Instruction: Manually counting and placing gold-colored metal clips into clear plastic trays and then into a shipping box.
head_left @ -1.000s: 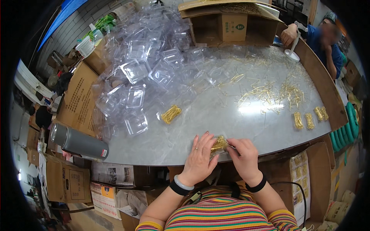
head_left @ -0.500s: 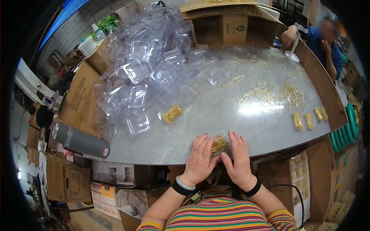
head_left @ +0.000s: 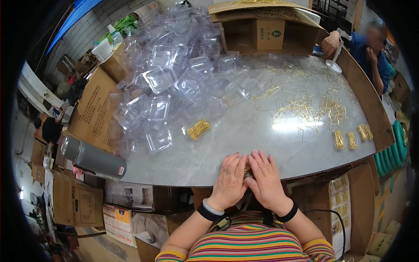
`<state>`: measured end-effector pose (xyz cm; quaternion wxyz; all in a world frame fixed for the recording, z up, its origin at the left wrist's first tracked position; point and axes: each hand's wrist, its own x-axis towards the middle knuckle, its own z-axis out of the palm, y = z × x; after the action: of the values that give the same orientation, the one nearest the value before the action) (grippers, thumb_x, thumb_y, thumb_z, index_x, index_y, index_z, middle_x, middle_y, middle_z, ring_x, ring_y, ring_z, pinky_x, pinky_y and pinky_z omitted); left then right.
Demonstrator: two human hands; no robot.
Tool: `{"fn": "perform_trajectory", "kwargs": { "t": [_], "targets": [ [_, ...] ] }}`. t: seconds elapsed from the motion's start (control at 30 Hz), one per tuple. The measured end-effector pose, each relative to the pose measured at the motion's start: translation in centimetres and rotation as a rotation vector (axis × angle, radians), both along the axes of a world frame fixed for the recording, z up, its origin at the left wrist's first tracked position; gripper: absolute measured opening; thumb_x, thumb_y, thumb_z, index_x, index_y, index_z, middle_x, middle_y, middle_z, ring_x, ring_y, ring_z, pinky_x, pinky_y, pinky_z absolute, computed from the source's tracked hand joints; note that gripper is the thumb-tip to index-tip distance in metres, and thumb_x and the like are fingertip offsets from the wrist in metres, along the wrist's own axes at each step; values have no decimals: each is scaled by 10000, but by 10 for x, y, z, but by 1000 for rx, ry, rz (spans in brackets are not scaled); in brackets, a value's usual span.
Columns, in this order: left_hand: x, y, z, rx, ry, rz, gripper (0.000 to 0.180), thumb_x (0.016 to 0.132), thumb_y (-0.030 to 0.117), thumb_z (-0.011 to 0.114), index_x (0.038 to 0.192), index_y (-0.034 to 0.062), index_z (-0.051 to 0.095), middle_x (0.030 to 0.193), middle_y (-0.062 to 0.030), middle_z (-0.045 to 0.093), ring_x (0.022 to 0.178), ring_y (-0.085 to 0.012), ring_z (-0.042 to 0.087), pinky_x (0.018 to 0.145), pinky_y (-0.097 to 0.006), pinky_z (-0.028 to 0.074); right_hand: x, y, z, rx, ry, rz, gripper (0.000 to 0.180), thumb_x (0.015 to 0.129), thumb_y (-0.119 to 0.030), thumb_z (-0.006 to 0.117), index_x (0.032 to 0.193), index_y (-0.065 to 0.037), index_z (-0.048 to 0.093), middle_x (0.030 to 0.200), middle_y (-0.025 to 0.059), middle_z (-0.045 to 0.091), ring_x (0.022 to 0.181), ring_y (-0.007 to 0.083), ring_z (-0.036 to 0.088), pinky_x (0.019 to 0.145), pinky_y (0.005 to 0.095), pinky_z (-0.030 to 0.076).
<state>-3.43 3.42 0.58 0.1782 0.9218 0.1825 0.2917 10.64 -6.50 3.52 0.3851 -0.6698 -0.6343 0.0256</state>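
Near the front edge of the table, a small clear plastic box of gold wire hooks (head_left: 248, 169) is mostly hidden under my hands. My left hand (head_left: 228, 182) covers its left side and my right hand (head_left: 267, 182) its right, thumbs meeting at the near side. Fingers lie close together, pressing on the box from both sides. To the left, another clear box filled with gold hooks (head_left: 198, 129) rests by the plastic pile. Loose gold hooks (head_left: 301, 111) are scattered over the right of the table. Several filled packs (head_left: 352, 139) stand at the right edge.
A large heap of clear plastic boxes (head_left: 161, 78) covers the left and back. A grey flask (head_left: 94, 156) lies at the left edge. Cardboard walls (head_left: 364, 96) border the table; an open carton (head_left: 268, 32) stands behind. A person (head_left: 369, 52) sits beyond the white stand (head_left: 334, 65).
Both my hands have closed in over the box of hooks, the right one moving left, so less of the gold shows. The view has shifted slightly.
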Motion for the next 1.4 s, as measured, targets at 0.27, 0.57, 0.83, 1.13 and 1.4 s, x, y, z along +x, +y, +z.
{"fn": "perform_trajectory", "kwargs": {
  "t": [0.27, 0.57, 0.83, 1.13, 1.4],
  "targets": [
    [-9, 7, 7, -145, -50, -85, 761, 903, 186, 704, 1502, -33, 288, 1400, -244, 425, 1326, -435, 405, 1148, -490, 321, 32, 13, -5, 48, 216, -29, 368, 921, -13, 592, 1288, -25, 578, 1217, 178, 634, 1182, 374, 561, 996, 443, 447],
    [-3, -9, 13, -179, -105, 227, 531, 907, 183, 701, 1339, -47, 494, 1274, -221, 529, 1120, -396, 544, 953, -459, 452, 30, -10, 0, -147, 440, -376, 187, 850, -77, 714, 1023, -19, 669, 854, 135, 692, 699, 235, 657, 645, 348, 525],
    [8, -20, 15, -172, -106, 75, 585, 936, 242, 673, 1389, -60, 459, 1347, -243, 506, 1211, -418, 531, 1013, -455, 448, -5, -34, -1, -89, 575, -203, 126, 893, -68, 682, 994, 7, 673, 844, 157, 707, 707, 251, 692, 659, 316, 540],
    [14, -20, 4, -63, -108, 80, 659, 900, 246, 709, 1425, -41, 431, 1387, -232, 482, 1286, -420, 473, 1068, -476, 411, 39, 28, -10, 25, 443, -312, 289, 855, -56, 668, 1144, -37, 665, 938, 114, 704, 884, 275, 633, 806, 378, 496],
    [12, -17, 2, -76, -138, 35, 677, 862, 197, 731, 1421, -39, 430, 1393, -216, 489, 1288, -420, 476, 1086, -487, 402, 33, 21, -1, 99, 413, -347, 266, 865, -24, 648, 1130, -32, 666, 863, 96, 686, 836, 262, 627, 771, 362, 504]
  ]
}}
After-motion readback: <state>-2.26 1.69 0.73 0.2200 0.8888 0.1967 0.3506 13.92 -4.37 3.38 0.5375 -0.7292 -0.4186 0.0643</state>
